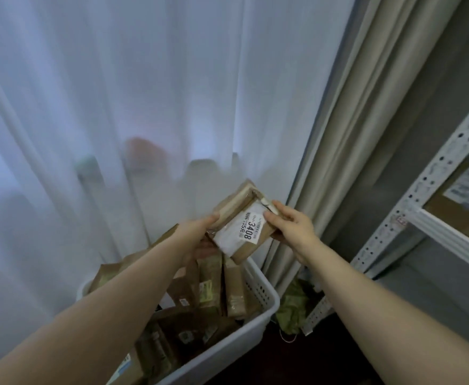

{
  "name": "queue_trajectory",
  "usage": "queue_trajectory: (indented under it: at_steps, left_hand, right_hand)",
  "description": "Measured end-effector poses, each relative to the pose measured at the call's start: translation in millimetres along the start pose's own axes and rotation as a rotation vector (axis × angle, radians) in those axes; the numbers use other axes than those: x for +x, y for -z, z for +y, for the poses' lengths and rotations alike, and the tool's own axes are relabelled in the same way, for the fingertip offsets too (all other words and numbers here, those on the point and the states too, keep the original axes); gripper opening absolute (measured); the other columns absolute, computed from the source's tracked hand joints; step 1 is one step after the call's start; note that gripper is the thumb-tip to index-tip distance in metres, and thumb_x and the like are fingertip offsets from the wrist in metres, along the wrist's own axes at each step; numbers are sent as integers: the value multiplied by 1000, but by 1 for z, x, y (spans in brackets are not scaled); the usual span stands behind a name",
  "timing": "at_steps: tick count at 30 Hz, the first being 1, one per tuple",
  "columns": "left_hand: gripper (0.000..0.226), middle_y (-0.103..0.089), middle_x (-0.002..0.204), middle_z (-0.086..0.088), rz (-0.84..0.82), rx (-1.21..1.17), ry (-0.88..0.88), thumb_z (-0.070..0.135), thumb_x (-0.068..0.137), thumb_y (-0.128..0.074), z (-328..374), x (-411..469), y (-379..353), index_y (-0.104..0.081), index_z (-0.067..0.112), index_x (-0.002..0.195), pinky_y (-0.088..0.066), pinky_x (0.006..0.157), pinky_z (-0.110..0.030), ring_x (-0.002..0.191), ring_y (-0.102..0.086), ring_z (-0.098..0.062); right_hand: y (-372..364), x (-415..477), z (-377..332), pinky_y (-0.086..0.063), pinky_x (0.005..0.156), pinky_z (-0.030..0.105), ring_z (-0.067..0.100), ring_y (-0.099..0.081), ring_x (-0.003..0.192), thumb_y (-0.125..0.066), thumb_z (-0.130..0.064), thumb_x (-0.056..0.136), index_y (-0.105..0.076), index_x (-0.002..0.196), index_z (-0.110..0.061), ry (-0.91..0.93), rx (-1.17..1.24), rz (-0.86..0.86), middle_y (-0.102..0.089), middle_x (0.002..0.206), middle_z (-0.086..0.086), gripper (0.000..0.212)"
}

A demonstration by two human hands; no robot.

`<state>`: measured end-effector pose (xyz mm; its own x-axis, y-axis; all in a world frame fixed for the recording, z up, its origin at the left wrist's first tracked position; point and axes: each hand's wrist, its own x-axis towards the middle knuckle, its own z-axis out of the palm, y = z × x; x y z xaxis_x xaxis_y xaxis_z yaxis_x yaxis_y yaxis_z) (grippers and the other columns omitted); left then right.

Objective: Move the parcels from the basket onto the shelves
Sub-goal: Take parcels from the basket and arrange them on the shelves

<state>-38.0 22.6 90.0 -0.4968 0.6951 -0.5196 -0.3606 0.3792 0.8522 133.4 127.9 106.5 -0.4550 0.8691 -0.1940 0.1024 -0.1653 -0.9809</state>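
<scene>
Brown parcel (241, 226) held above basket (266, 298); left hand (200, 232) grips its 9 o'clock edge, right hand (291, 226) pinches the 3 o'clock edge. Shelves (422, 190) at 3 o'clock. Risk: edge-only grips may slip mid-swing, parcel drops.

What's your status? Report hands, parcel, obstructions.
Left hand and right hand grip labelled parcel above basket. More parcels inside. Shelf at right, path looks open.

Parcels (233, 290) crowd the basket (269, 304) at lower centre, curtains (144, 93) just behind. At right a box (466, 195) occupies the shelf (455, 240); a green bag (294, 307) lies between.
</scene>
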Motion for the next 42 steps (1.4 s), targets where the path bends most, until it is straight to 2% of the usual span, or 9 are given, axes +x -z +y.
queue_trajectory:
  at_steps: [4,7,17,20,24,26,31,37,42]
  left_hand:
    - [23,-66,79,-10,-65,-5,-41,24,89,-66,9,-30,-14,-57,6,98,-57,48,-27,60,-68,-17]
    - [25,-67,76,-8,-87,29,-89,22,89,-66,14,-50,-24,-55,4,103,-55,44,-25,47,-66,-11]
    - [30,-69,85,-11,-104,262,-259,25,82,-74,10,-91,-70,-63,2,97,-58,55,-25,67,-68,-18]
    - [27,-71,92,-11,-131,358,-313,17,75,-79,7,-102,-75,-67,3,94,-57,81,-34,78,-66,-20]
    - [49,-57,122,-10,-57,471,-345,15,80,-74,12,-111,-83,-56,5,124,-47,91,-32,109,-56,-24]
    - [32,-55,118,-12,-35,230,-300,27,88,-60,19,-118,-90,-57,11,115,-49,79,-33,98,-56,-22]
    - [93,-56,120,-23,-123,-81,-11,76,76,-51,41,-129,-97,-33,8,137,-56,64,-42,92,-63,-34]
    - [92,-61,113,-23,-215,-8,49,56,74,-70,33,-131,-103,-33,-2,136,-55,68,-46,89,-66,-33]
    - [79,-59,109,-18,-210,-50,-104,35,76,-73,33,-129,-103,-36,1,137,-55,73,-45,95,-62,-27]
  right_hand:
    - [19,-29,-24,-52,79,34,17,-59,76,-55,-22,88,-62,96,-19,-43,4,4,-65,81,5,11]
    - [31,-48,-39,-48,73,33,15,-52,62,-48,-37,91,-58,79,-22,-63,-7,3,-56,67,1,21]
    - [90,-91,-59,-52,69,30,21,-65,75,-61,-70,73,-64,99,-14,-207,-215,39,-69,82,8,62]
    - [102,-95,-52,-55,78,35,23,-67,81,-79,-57,62,-54,121,-9,-185,-229,17,-70,98,11,80]
    - [115,-95,-34,-40,106,39,23,-43,130,-87,-50,54,-7,152,-19,173,-606,97,-39,138,-4,130]
    - [122,-99,-27,-32,112,43,24,-32,137,-84,-54,48,5,152,-20,430,-940,113,-30,148,3,141]
    - [139,-110,-20,-14,116,49,30,-30,135,-91,-36,45,-4,151,-5,920,-1532,271,-32,143,14,141]
    - [153,-104,-18,-5,118,49,30,-21,142,-82,-6,53,-21,147,-5,1216,-1514,275,-27,148,14,113]
    - [154,-113,-30,-1,119,48,22,0,147,-50,-53,71,-9,151,-13,887,-967,335,-5,157,5,98]
